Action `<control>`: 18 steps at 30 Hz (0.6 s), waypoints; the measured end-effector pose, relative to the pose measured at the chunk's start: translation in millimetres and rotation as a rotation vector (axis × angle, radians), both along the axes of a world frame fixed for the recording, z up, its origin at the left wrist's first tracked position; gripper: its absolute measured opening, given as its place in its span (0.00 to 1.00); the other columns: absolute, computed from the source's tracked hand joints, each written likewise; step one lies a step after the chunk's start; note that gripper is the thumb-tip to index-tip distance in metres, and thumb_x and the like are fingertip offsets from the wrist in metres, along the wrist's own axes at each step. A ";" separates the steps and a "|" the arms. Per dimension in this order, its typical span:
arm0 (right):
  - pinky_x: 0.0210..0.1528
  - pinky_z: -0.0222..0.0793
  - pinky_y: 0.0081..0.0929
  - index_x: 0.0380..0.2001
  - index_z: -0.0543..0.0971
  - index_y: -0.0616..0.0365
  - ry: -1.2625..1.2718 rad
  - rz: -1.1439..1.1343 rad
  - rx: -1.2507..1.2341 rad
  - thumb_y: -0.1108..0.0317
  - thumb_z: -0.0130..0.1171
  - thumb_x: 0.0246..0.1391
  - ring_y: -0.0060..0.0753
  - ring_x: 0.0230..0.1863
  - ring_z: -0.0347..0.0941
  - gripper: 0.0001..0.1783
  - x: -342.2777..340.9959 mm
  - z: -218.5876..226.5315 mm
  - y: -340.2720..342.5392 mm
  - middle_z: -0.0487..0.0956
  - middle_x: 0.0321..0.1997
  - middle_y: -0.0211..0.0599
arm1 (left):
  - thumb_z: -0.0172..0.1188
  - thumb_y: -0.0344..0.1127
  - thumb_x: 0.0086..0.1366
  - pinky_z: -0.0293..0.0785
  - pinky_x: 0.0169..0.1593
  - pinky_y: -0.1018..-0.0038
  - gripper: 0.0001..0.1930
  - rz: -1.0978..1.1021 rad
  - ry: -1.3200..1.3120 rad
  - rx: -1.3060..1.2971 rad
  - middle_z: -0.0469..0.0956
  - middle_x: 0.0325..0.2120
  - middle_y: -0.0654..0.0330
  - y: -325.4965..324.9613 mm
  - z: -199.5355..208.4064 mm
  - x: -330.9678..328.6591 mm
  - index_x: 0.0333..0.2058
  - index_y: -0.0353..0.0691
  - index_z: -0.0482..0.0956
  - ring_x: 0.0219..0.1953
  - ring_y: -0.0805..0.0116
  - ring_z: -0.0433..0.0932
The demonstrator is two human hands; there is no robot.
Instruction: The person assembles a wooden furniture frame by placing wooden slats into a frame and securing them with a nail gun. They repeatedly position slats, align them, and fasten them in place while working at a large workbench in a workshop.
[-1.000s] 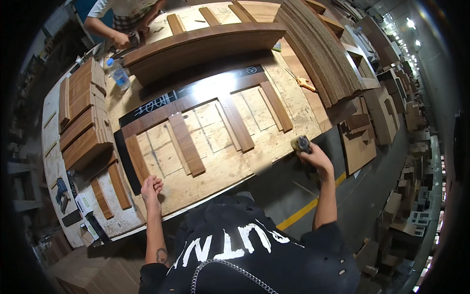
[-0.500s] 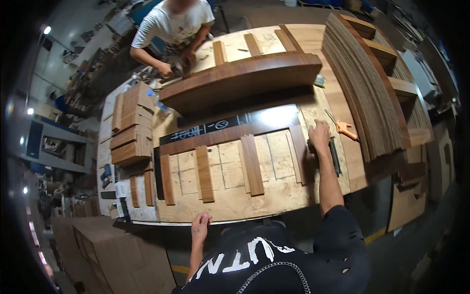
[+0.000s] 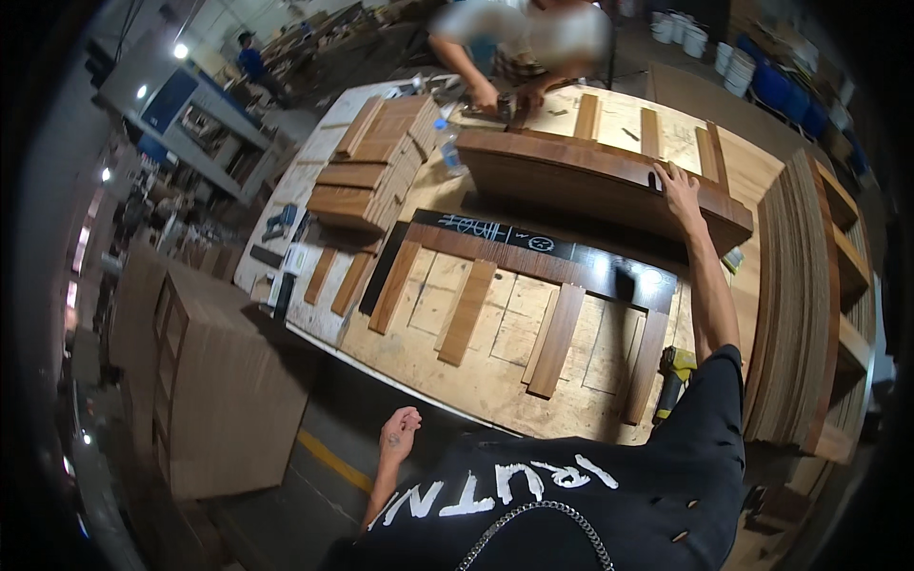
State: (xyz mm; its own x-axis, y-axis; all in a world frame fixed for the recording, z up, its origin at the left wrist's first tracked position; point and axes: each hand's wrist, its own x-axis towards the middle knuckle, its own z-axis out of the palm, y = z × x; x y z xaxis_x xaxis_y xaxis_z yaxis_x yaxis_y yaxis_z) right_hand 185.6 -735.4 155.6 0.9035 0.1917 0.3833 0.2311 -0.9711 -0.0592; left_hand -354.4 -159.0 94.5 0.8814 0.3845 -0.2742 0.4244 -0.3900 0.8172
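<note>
My right hand point(image 3: 680, 193) reaches across the table onto the top edge of a long brown wooden panel assembly point(image 3: 571, 181), which stands on edge. Its fingers lie spread over that edge. Off the near table edge, my left hand point(image 3: 400, 430) hangs in the air, fingers curled together; whether anything small is inside is hidden. Between me and the standing panel lies a frame with a dark, chalk-marked rail point(image 3: 543, 243) and several brown slats point(image 3: 556, 343) running toward me. A yellow-and-black power tool point(image 3: 674, 381) rests beside my right forearm, partly covered by my sleeve.
Across the table a co-worker's hands point(image 3: 500, 101) hold a dark tool at the panel's far-left end. Stacked wooden pieces point(image 3: 381, 162) and a plastic bottle point(image 3: 447, 147) stand at left. Tall stacked panels point(image 3: 795, 305) rise at right. A large brown stack point(image 3: 228, 381) stands on the floor at left.
My right hand has left the tool at the table's right side and reached forward to the standing panel's top edge. My left hand stays curled. The whole view has swung and tilted.
</note>
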 end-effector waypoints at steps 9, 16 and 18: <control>0.44 0.79 0.50 0.38 0.81 0.58 0.385 0.130 -0.102 0.61 0.67 0.52 0.57 0.43 0.81 0.14 -25.6 -94.3 75.0 0.83 0.39 0.52 | 0.61 0.40 0.71 0.79 0.39 0.69 0.11 0.169 0.013 0.088 0.84 0.29 0.57 7.1 -25.4 -33.8 0.42 0.38 0.82 0.32 0.65 0.84; 0.31 0.79 0.46 0.22 0.83 0.54 0.224 0.242 -0.241 0.65 0.52 0.57 0.51 0.31 0.84 0.14 -9.5 -144.0 55.4 0.84 0.27 0.49 | 0.64 0.41 0.67 0.78 0.40 0.66 0.11 0.293 0.056 0.138 0.85 0.32 0.55 11.7 -32.2 -47.4 0.42 0.43 0.84 0.34 0.60 0.84; 0.33 0.79 0.47 0.24 0.83 0.53 0.252 0.312 -0.277 0.64 0.51 0.58 0.51 0.33 0.84 0.14 -5.6 -142.9 48.7 0.84 0.30 0.49 | 0.64 0.41 0.67 0.78 0.40 0.66 0.10 0.306 0.078 0.129 0.85 0.32 0.55 5.7 -34.3 -42.2 0.42 0.44 0.84 0.34 0.60 0.84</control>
State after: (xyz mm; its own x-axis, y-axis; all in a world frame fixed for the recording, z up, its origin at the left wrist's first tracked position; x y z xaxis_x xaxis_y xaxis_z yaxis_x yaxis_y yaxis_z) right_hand 180.0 -686.7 12.7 0.8451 0.5317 0.0558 0.5251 -0.8451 0.1004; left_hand -396.7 -153.3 60.2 0.6980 0.6642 -0.2678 0.5970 -0.3332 0.7297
